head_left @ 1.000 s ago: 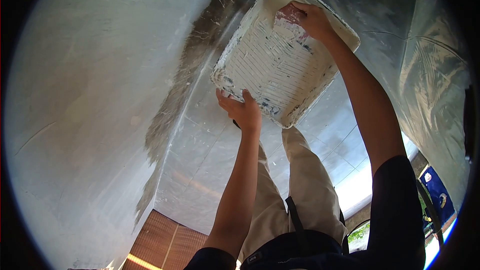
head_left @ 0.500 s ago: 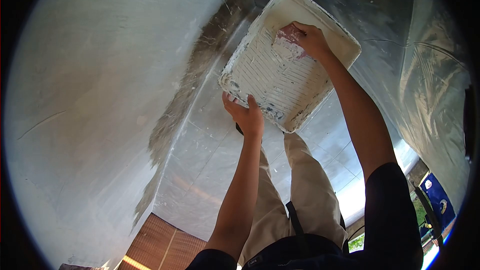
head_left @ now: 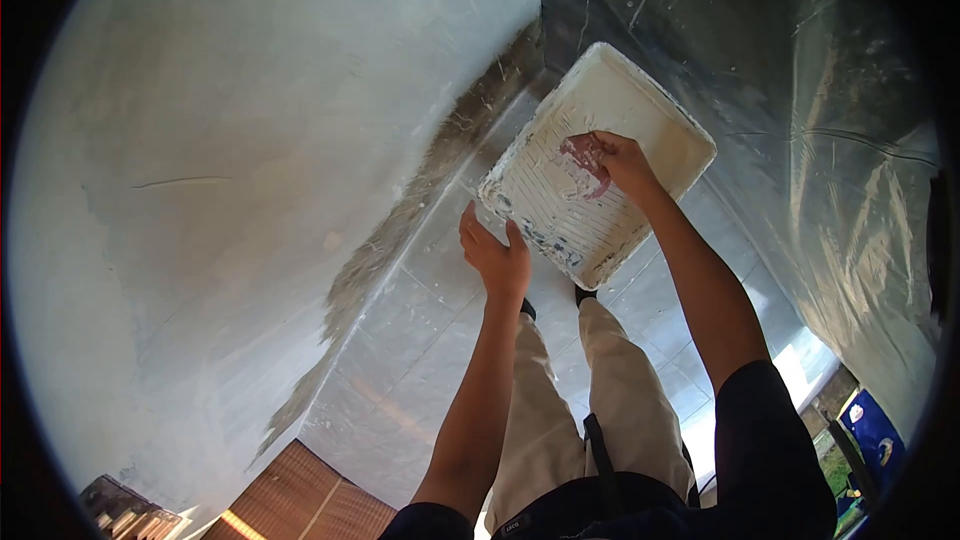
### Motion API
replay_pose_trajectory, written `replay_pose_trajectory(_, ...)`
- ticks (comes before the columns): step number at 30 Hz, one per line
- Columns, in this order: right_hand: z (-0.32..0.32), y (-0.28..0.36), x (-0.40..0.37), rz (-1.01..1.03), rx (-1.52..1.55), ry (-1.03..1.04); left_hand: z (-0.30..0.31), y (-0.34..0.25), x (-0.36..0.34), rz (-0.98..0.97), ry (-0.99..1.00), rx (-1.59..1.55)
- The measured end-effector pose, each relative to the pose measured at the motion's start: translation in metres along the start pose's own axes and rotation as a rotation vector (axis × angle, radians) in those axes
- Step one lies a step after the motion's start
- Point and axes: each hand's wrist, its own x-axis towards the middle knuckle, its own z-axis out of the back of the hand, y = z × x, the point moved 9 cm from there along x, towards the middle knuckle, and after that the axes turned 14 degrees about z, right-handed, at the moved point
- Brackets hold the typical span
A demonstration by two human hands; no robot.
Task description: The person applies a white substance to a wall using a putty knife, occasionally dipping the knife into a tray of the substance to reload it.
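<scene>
A white paint tray [head_left: 682,183], its ribbed slope coated with pale paint and its rim crusted, lies in front of me over the floor. My right hand [head_left: 622,162] is closed on a flat pinkish-red pad [head_left: 586,156] smeared with white paint, over the ribbed part of the tray. The pad's exact kind is hard to make out under the paint. Just off the tray's near left corner, my left hand [head_left: 497,252] is open, thumb and fingers spread with nothing between them.
On the left rises a pale wall [head_left: 220,180] with a dark unpainted strip [head_left: 400,215] along its foot. Plastic sheeting [head_left: 840,180] hangs at the right. Grey floor [head_left: 400,325] lies around my legs, with a brown woven panel [head_left: 300,495] at the lower left.
The tray now looks smaller and lower in view, farther from me. My left hand has let go of its corner. My right hand has moved down with the tray, still gripping the pad.
</scene>
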Motion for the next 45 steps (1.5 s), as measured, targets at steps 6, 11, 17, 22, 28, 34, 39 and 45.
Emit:
replay_pose_trajectory(6, -0.04, 0.055, 0.006, -0.076, 0.507, 0.025, 0.064, -0.081, 0.0, -0.41, -0.182, 0.31)
replay_pose_trajectory(11, -0.079, 0.157, 0.011, -0.011, 0.734, 0.124, 0.134, -0.132, 0.008, -0.491, -0.322, 0.318)
replay_pose_trajectory(17, -0.116, 0.267, 0.002, 0.097, 0.873, 0.208, 0.224, -0.179, -0.001, -0.573, -0.5, 0.33)
replay_pose_trajectory(22, -0.147, 0.342, -0.023, 0.188, 0.879, 0.362, 0.293, -0.199, -0.02, -0.604, -0.649, 0.362)
replay_pose_trajectory(28, -0.18, 0.429, -0.06, 0.225, 0.898, 0.408, 0.378, -0.223, -0.046, -0.675, -0.853, 0.363)
replay_pose_trajectory(34, -0.225, 0.496, -0.097, 0.362, 0.944, 0.517, 0.467, -0.236, -0.069, -0.788, -1.002, 0.422)
replay_pose_trajectory(39, -0.26, 0.549, -0.135, 0.459, 0.948, 0.538, 0.538, -0.23, -0.087, -0.84, -1.099, 0.465)
replay_pose_trajectory(45, -0.301, 0.594, -0.166, 0.534, 0.965, 0.585, 0.601, -0.222, -0.104, -0.865, -1.154, 0.483)
